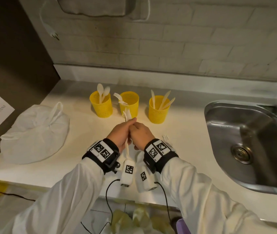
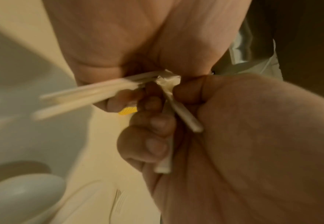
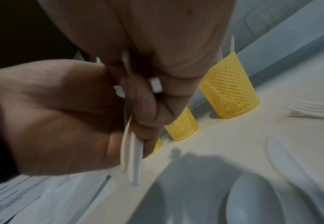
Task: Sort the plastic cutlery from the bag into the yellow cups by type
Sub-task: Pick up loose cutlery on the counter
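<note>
Cutlery point(image 1: 127, 132): white plastic, bunched in hands point(image 1: 131, 132).

Bare tabletop point(image 1: 77, 125) lies between the white bag point(image 1: 34, 132) at left and the three yellow cups point(image 1: 129, 103) ahead. Gaps separate the cups. A loose fork point(image 1: 165, 137) lies just right of the hands point(image 1: 131, 132); the sink point(image 1: 252, 146) bounds the right side.

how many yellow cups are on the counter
3, in a row near the wall: the left cup holds spoons, the middle cup holds forks, the right cup holds knives. None seems hidden, though the hands partly cover the middle one.
</note>
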